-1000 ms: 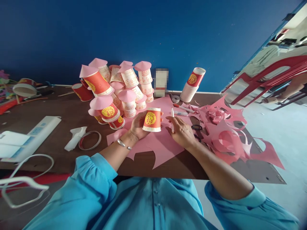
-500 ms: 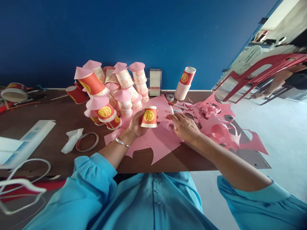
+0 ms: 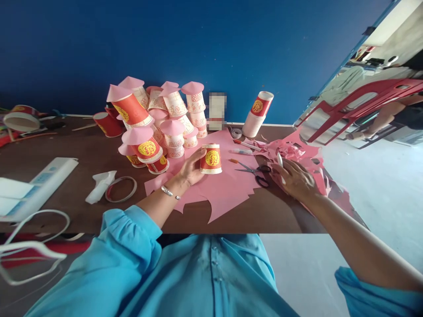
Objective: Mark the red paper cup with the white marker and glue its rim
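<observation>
My left hand is closed round the side of a red paper cup with a yellow round emblem, turned upside down above a pink paper sheet. At the right, my right hand lies over the cut pink paper scraps, its fingers closed on a slim white stick-like thing whose exact kind I cannot make out. Just left of that hand lie black-handled scissors, blades pointing left. A small orange-tipped tool and a clear tube lie near the blades.
Stacked paper cups with pink cone roofs stand at the back left. Two stacked cups lean near the blue wall. Tape rolls, a crumpled white wrapper and a power strip lie left. A red chair stands right.
My right hand has moved right, pressing the pink scraps toward the table's right edge and uncovering the scissors. My left hand still holds the cup, shifted slightly right.
</observation>
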The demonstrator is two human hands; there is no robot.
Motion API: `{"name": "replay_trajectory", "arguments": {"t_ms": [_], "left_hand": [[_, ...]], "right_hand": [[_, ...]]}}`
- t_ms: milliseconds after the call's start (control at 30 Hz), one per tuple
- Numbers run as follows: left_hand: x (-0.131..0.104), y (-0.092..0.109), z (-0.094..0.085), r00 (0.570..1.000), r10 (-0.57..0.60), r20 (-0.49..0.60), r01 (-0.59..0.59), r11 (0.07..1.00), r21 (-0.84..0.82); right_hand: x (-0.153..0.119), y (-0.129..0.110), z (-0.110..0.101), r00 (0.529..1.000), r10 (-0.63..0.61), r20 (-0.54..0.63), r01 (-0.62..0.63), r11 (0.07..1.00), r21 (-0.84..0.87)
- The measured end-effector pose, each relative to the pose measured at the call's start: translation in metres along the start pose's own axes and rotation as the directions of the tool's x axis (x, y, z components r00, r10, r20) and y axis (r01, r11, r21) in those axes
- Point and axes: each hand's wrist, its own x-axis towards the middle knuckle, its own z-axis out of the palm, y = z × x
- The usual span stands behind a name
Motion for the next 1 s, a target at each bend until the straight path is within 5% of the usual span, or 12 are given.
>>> {"name": "replay_trajectory", "arguments": {"t_ms": [200, 600, 767, 1000], "left_hand": [[-0.006, 0.003, 0.008, 0.999, 0.051, -0.002, -0.05, 0.981, 0.189], [-0.01, 0.001, 0.007, 0.993, 0.099, 0.063, -0.115, 0.928, 0.354], [-0.013, 0.004, 0.009, 0.993, 0.092, 0.078, -0.115, 0.916, 0.384], [-0.013, 0.002, 0.012, 0.989, 0.102, 0.11, -0.137, 0.916, 0.377]], "right_hand": [[0.014, 0.038, 0.022, 0.982, 0.159, 0.107, -0.157, 0.987, -0.025], [0.064, 0.05, 0.038, 0.925, 0.282, 0.255, -0.297, 0.954, 0.024], [0.072, 0.046, 0.031, 0.933, 0.315, 0.176, -0.324, 0.946, 0.023], [0.061, 0.01, 0.003, 0.955, 0.294, 0.037, -0.296, 0.953, 0.059]]}}
